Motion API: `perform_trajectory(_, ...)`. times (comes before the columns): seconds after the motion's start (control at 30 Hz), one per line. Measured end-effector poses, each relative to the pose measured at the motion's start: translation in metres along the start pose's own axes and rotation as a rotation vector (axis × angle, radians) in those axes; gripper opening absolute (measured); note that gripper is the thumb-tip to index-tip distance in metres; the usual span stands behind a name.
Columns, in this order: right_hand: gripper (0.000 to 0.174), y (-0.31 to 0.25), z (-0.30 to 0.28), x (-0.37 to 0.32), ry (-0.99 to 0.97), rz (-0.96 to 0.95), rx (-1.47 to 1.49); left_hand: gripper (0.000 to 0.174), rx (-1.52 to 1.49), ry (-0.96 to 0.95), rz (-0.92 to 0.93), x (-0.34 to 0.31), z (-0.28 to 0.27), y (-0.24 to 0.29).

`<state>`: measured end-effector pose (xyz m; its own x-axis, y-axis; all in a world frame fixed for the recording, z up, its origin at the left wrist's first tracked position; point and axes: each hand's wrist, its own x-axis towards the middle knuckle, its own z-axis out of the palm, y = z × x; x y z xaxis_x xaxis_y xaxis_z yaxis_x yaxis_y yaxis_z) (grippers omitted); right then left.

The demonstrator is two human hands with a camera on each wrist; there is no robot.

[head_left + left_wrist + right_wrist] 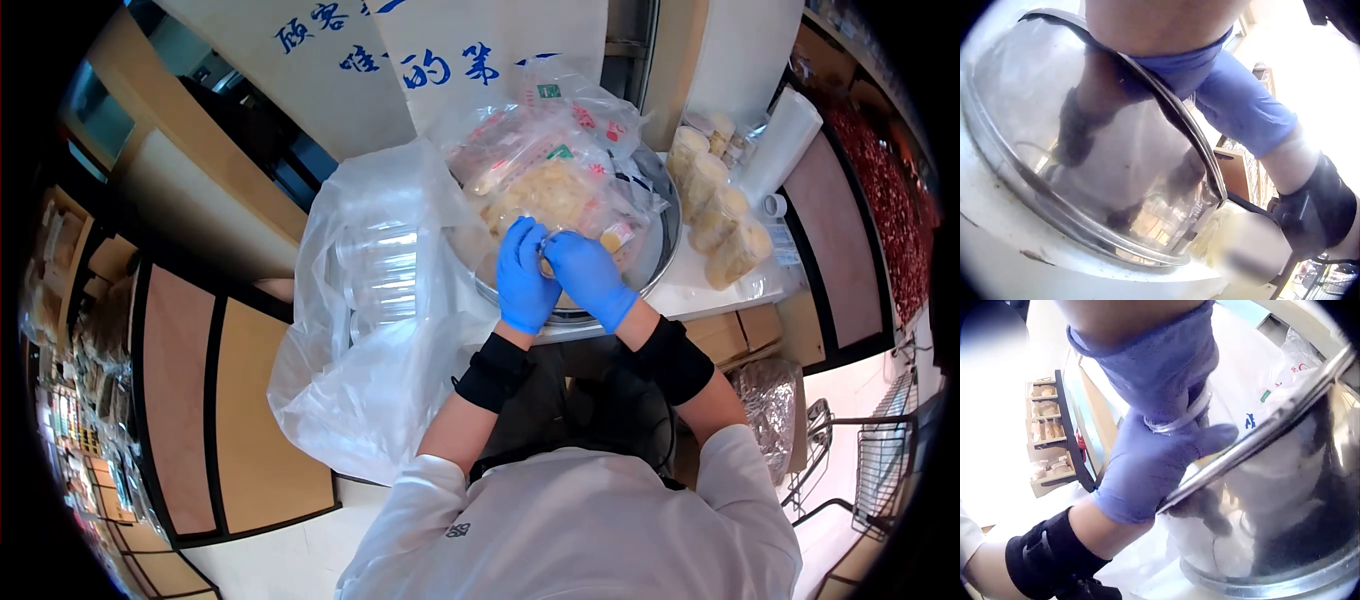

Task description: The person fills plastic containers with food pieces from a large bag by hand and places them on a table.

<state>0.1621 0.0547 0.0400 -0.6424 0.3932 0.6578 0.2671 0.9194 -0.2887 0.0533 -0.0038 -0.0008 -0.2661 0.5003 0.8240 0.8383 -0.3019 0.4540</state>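
Both hands wear blue gloves and meet over the near side of a large metal basin [670, 228]. The left hand [526, 275] has its fingers curled round a clear plastic jar [1175, 424], whose round rim shows in the right wrist view. The right hand [592, 275] is at the jar's mouth, its fingertips partly hidden there. Just beyond them in the basin lie pale yellowish pieces [545, 195] and clear printed bags [510, 140]. In the left wrist view, the basin's shiny wall [1116, 150] hides the jar and most of the left hand [1175, 69].
Left of the basin is a large clear bag [350, 410] with stacked empty clear jars [385, 270]. Several filled jars [718, 218] stand to the right, near a plastic roll [785, 145] and a small white lid [775, 206]. A panel with blue writing [440, 68] rises behind the basin.
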Motion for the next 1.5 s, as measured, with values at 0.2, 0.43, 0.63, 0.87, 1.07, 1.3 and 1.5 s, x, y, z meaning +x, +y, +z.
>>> perform_trajectory(0.2, 0.017, 0.026, -0.005, -0.002, -0.456, -0.087, 0.015, 0.060, 0.079, -0.128, 0.119, 0.006, -0.002, 0.002)
perform_trajectory(0.43, 0.020, 0.038, -0.014, 0.005, -0.825, 0.016, 0.097, 0.064, 0.057, -0.307, 0.115, 0.003, 0.000, -0.001)
perform_trajectory(0.63, 0.017, 0.046, -0.015, 0.030, -1.009, -0.047, 0.128, 0.068, -0.016, -0.334, -0.016, 0.004, -0.006, 0.002)
perform_trajectory(0.87, 0.019, 0.056, -0.016, -0.001, -0.636, 0.036, 0.326, 0.073, -0.015, -0.366, -0.046, 0.007, -0.006, 0.000)
perform_trajectory(1.07, 0.028, 0.011, -0.076, 0.000, -0.476, 0.329, 0.447, 0.083, 0.089, -0.367, 0.055, 0.007, -0.007, -0.004)
perform_trajectory(1.3, 0.028, 0.073, -0.069, -0.017, 0.053, 0.471, 0.581, 0.081, -0.210, -0.130, -0.241, 0.010, -0.007, -0.002)
perform_trajectory(1.5, 0.030, 0.137, 0.000, -0.060, -0.272, 0.214, -0.085, 0.077, -0.153, -0.116, -0.137, 0.014, -0.011, -0.002)
